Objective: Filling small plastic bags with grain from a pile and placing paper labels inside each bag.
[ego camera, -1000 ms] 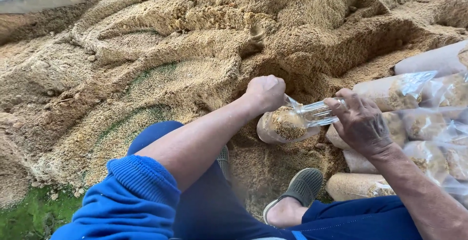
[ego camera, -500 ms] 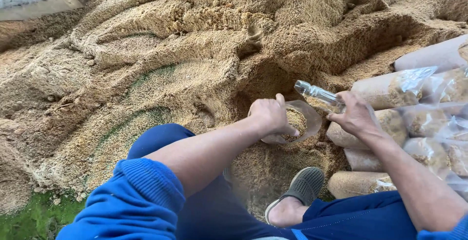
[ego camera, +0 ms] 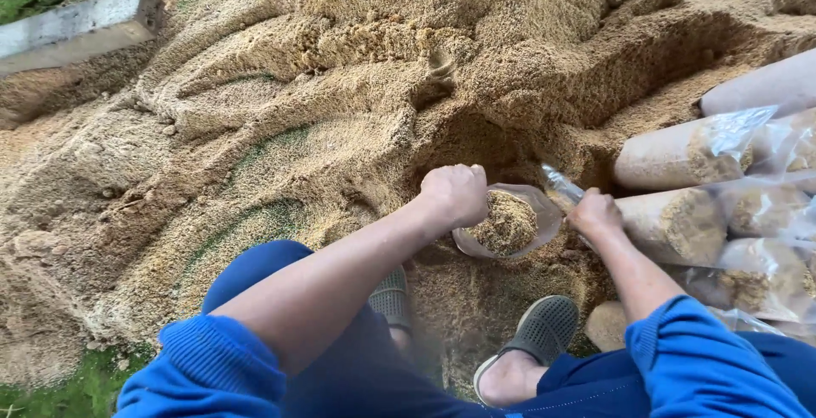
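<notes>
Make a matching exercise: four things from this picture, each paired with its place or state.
Things:
1. open bag
2. filled bags
3. plank
4. sandal

Places or states:
A. top left corner
B. stacked on their sides at the right
C. held between both hands, partly full of sawdust
D. on a foot at the bottom

Pairs: 1-C, 2-B, 3-A, 4-D

Tan sawdust [ego camera: 357, 121], blue sleeves [ego camera: 212, 367]
</notes>
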